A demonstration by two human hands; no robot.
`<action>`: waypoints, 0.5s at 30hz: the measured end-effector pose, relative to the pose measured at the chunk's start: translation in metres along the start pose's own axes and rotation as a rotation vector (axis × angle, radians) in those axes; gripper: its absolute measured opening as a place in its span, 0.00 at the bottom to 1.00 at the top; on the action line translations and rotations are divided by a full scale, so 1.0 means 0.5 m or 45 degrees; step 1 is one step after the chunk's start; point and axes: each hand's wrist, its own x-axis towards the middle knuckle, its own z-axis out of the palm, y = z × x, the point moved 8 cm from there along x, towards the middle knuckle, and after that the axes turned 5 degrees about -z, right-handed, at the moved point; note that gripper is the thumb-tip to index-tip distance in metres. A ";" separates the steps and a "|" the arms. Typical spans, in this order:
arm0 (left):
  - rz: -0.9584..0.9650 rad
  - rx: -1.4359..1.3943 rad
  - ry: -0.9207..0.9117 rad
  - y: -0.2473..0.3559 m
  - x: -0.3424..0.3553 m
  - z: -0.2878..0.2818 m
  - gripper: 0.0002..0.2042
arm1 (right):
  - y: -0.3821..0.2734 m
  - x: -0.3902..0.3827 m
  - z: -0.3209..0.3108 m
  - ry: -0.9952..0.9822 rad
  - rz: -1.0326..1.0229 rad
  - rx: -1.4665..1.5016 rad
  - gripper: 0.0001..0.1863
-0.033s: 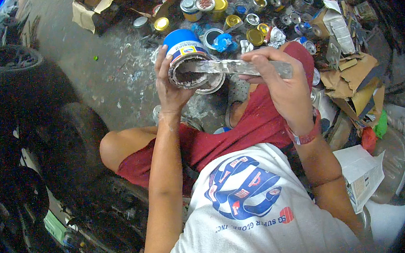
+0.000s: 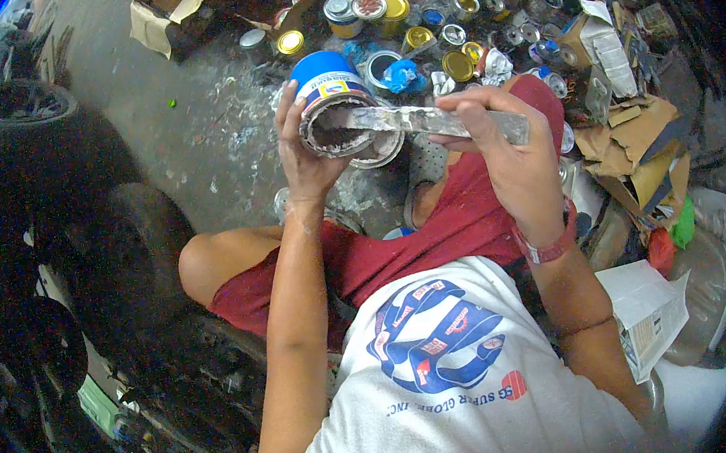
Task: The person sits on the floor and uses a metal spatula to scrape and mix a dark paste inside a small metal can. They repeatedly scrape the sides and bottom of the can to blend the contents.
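Note:
A blue and white can (image 2: 326,73) is tipped so that its mouth faces me, its rim and inner wall crusted with pale greyish paste. My left hand (image 2: 307,149) grips it from the left side, with fingers spread along its wall. In my right hand (image 2: 508,147) is the handle of a flat putty knife (image 2: 409,119), smeared with whitish paste. The blade reaches left into the can's mouth, where its tip is hidden. Just under the tilted can, another round container (image 2: 386,150) shows a whitish, smeared rim.
Many paint cans (image 2: 343,14) crowd the floor ahead, with an open can (image 2: 381,66) beside a blue crumpled plastic bag (image 2: 403,76). Torn cardboard (image 2: 634,139) lies to the right. A tyre (image 2: 21,120) and dark machinery stand at left. A cardboard box (image 2: 177,17) sits far ahead.
The can and the putty knife have shifted very slightly in my hands. Both grips are the same.

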 end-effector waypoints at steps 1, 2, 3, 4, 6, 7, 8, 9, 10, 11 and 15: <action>0.011 -0.022 0.040 -0.003 0.001 0.001 0.59 | -0.012 -0.006 -0.001 -0.012 -0.056 -0.064 0.19; 0.006 -0.013 0.066 -0.006 0.001 0.001 0.59 | -0.023 -0.011 0.000 -0.024 -0.113 -0.127 0.19; -0.002 -0.012 0.084 -0.009 0.001 0.001 0.60 | -0.033 -0.017 0.000 -0.027 -0.162 -0.193 0.19; -0.011 -0.009 0.102 -0.012 0.001 0.000 0.60 | -0.036 -0.021 0.001 -0.030 -0.153 -0.178 0.20; 0.005 0.037 0.101 -0.011 0.001 -0.001 0.60 | -0.038 -0.025 0.007 -0.038 -0.134 -0.148 0.21; 0.013 0.068 0.093 -0.010 0.001 0.000 0.61 | -0.039 -0.025 0.005 -0.036 -0.182 -0.171 0.21; 0.021 0.099 0.086 -0.009 0.002 0.001 0.62 | -0.035 -0.026 0.001 -0.034 -0.231 -0.195 0.21; 0.043 0.120 0.084 -0.005 0.006 -0.003 0.61 | -0.034 -0.025 0.002 -0.038 -0.276 -0.218 0.22; 0.065 0.140 0.082 0.000 0.010 -0.006 0.60 | -0.039 -0.025 0.007 -0.047 -0.310 -0.274 0.22; 0.088 0.160 0.079 0.004 0.013 -0.009 0.59 | -0.046 -0.025 0.011 -0.056 -0.343 -0.330 0.23; 0.120 0.170 0.103 0.000 0.009 -0.012 0.57 | -0.035 -0.029 0.031 -0.058 -0.247 -0.332 0.25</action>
